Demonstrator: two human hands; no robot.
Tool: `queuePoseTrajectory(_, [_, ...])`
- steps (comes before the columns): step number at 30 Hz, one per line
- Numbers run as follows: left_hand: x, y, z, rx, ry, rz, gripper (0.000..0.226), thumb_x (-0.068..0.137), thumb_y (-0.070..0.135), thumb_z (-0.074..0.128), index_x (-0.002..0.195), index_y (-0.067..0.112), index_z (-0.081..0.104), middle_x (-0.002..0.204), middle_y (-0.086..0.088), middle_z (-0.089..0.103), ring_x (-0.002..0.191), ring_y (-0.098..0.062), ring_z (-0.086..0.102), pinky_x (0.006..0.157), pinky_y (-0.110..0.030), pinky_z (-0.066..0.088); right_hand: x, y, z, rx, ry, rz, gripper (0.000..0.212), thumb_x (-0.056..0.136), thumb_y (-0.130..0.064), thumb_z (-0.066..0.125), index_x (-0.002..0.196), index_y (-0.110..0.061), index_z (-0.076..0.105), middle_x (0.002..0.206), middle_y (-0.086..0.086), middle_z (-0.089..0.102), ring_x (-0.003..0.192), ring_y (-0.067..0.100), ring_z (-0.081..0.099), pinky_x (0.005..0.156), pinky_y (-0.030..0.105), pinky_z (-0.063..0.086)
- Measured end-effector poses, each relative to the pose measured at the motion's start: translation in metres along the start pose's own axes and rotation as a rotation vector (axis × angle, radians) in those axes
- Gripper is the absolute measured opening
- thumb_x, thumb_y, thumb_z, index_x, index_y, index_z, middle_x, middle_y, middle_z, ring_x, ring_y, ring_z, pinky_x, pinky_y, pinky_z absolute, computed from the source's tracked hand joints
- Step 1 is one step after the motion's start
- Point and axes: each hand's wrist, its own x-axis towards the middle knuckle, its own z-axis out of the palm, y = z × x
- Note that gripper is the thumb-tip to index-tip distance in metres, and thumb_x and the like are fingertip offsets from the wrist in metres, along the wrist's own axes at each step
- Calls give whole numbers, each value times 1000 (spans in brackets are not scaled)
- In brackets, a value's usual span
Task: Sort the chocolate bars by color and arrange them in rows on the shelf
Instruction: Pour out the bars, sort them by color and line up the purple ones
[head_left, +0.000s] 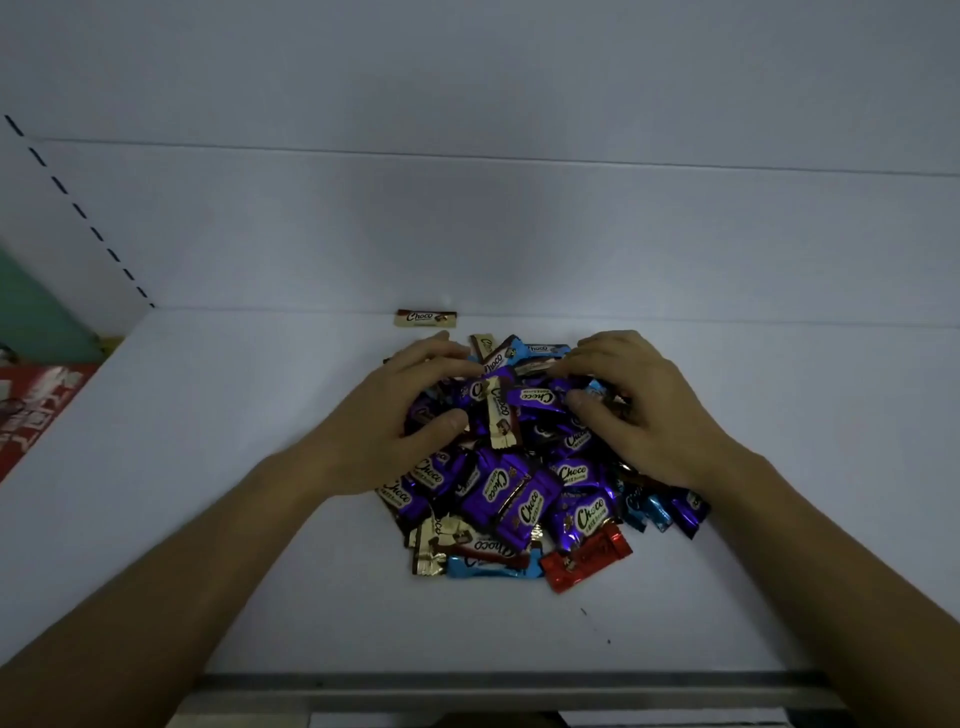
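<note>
Two hands, left hand (395, 410) and right hand (644, 410), curled over far part of mixed pile (519, 493) mid shelf (249, 519); grip unclear. Cream bar (426, 318) alone by far wall. Best: pull one colour, bar by bar, without scattering.

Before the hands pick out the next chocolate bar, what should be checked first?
1. Is the pile sorted by colour: not ok; purple, blue, cream and red bars lie mixed.
2. Room on the shelf behind the pile for rows: ok.
3. A row started: ok, one cream bar lies apart at the back.
4. The left hand holds one bar only: cannot tell.
5. The right hand holds one bar only: cannot tell.
</note>
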Motion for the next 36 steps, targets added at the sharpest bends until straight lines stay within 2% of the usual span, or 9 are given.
queuePoseTrajectory(3, [-2,0,-15,74,-6,44,39,94,40,55,132,33,57,141,16,44,134,-4,40,102,-13,36,2,-7,3,-12,-15,23,36,95,-43,58,123,-23,67,114,-6,63,109,13,53,93,35,44])
queuePoseTrajectory(6, [-7,-1,-32,115,26,59,28,92,35,56,117,33,68,121,15,55,118,-11,54,91,-22,48,2,-8,9,-43,-47,17,42,93,-49,58,123,-22,68,112,-4,62,108,14,52,90,36,46])
queuePoseTrajectory(9, [-13,0,-41,81,-135,53,24,88,44,63,109,36,70,107,17,59,104,-12,60,78,-31,54,1,-9,10,-47,-60,31,39,92,-48,60,119,-21,69,109,-5,61,106,12,51,86,36,48])
queuePoseTrajectory(18, [-16,-4,-45,129,-339,79,18,81,33,78,92,43,67,108,21,55,108,-7,55,84,-25,47,2,-16,6,83,21,106,35,84,-44,72,113,-25,67,105,-7,66,105,10,59,84,37,54])
queuePoseTrajectory(21, [-16,-5,-42,164,-356,58,13,80,52,67,85,52,55,108,27,52,105,-1,53,87,-27,49,4,-22,5,137,77,144,38,84,-49,72,113,-25,66,107,-5,66,102,8,64,83,30,56])
queuePoseTrajectory(24, [-16,-5,-45,146,-358,27,15,77,64,57,90,66,49,104,35,48,102,10,49,87,-13,41,8,-26,4,216,79,213,36,83,-40,75,114,-23,68,107,-5,69,98,8,67,80,29,58])
queuePoseTrajectory(29, [-19,-6,-46,160,-304,3,27,85,41,69,108,27,69,107,23,55,95,6,48,84,-14,37,24,-27,0,219,41,241,30,84,-34,74,113,-30,70,98,-9,73,85,11,68,76,29,57])
queuePoseTrajectory(33, [-20,-8,-58,86,-230,-58,31,86,46,58,105,26,73,101,13,67,88,1,58,78,-17,43,49,-26,1,313,40,283,24,90,-25,71,114,-29,73,81,15,69,76,28,69,72,49,56])
queuePoseTrajectory(36, [-20,-11,-74,108,-157,-62,16,92,31,64,104,29,73,94,19,66,86,0,61,70,-15,47,78,-30,7,337,-7,288,22,96,-16,65,114,-24,74,80,8,71,77,24,70,74,51,56])
